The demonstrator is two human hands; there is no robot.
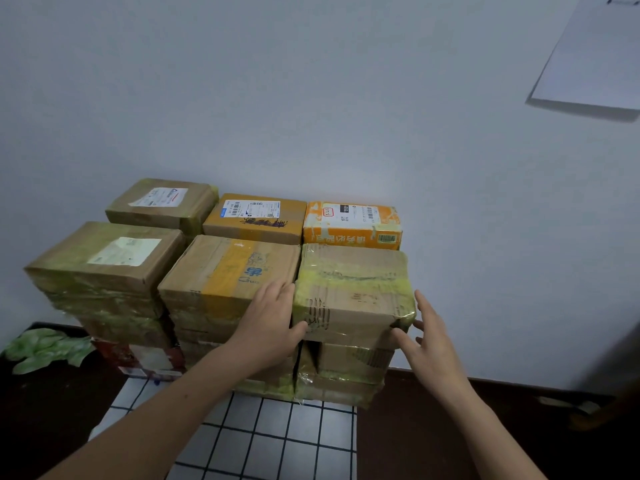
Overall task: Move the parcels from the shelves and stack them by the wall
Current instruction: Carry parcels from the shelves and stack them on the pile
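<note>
1. A brown parcel with yellow tape (353, 289) sits on top of a stack of parcels, close to the white wall (311, 98).
2. The left hand (270, 323) lies flat on the left side of the parcel with yellow tape, and its thumb is on the front. Its grip is open. The fingers are straight and not curled round anything.
3. The right hand (433, 344) is just to the right of that parcel. Its grip is wide open with the fingers spread, and it holds nothing. I cannot tell if the thumb touches the parcel.
4. Just left of the parcel with yellow tape is a box with an orange stripe (228, 268). It has blue print on it that is too blurry to read.
5. Further left is a box with a white label (104, 258). Its words are too small to read.
6. Right behind the parcel with yellow tape is an orange box (351, 225). It has a label with a barcode on top. On its front are big white Chinese signs, upside down.
7. Behind and to the left is a box with a black scribble (254, 218) under its barcode label.
8. Below and in front of the parcel is a white mat with dark lines (277, 438).
</note>
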